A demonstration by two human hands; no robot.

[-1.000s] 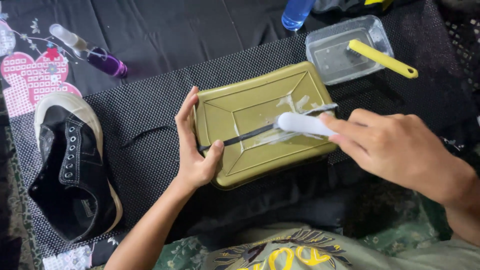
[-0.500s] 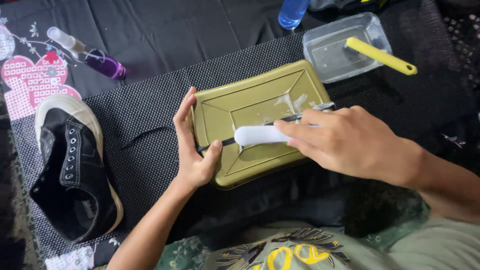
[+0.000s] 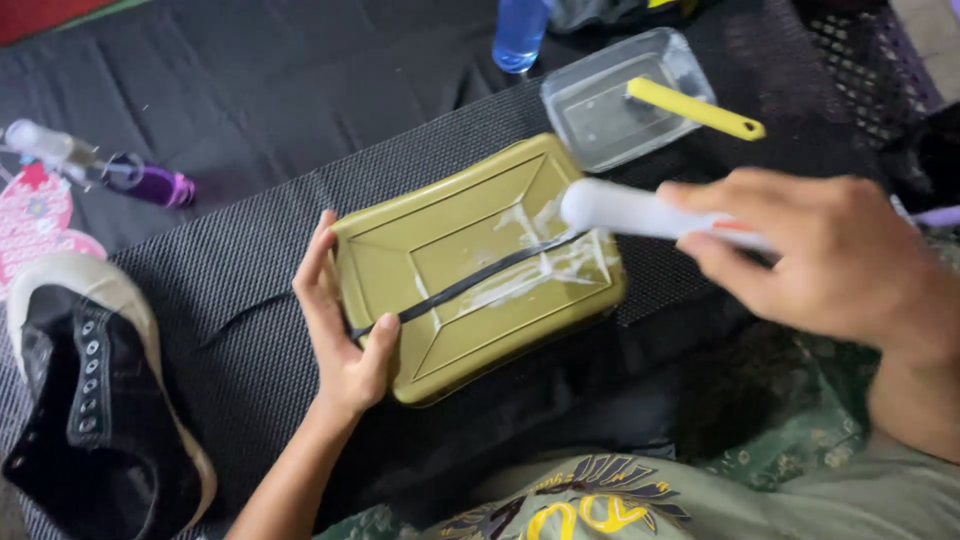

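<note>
An olive-green rectangular tray (image 3: 455, 350) lies upside down on a black mesh mat (image 3: 240, 280). A black shoelace (image 3: 470, 284) runs across it through streaks of white foam. My left hand (image 3: 345, 335) grips the tray's left edge, the thumb pinning the lace's end. My right hand (image 3: 820, 250) holds a white brush (image 3: 615, 208) by its handle, its head over the tray's far right corner at the lace's other end.
A black high-top shoe with a cream sole (image 3: 90, 410) lies at the left. Behind the tray stand a clear plastic container (image 3: 600, 125) with a yellow-handled tool (image 3: 695, 108) across it, and a blue bottle (image 3: 520, 35). A purple spray bottle (image 3: 150, 182) lies far left.
My right hand has drawn the brush along the lace, from the tray's middle to its far right end. My left hand stays on the left edge.
</note>
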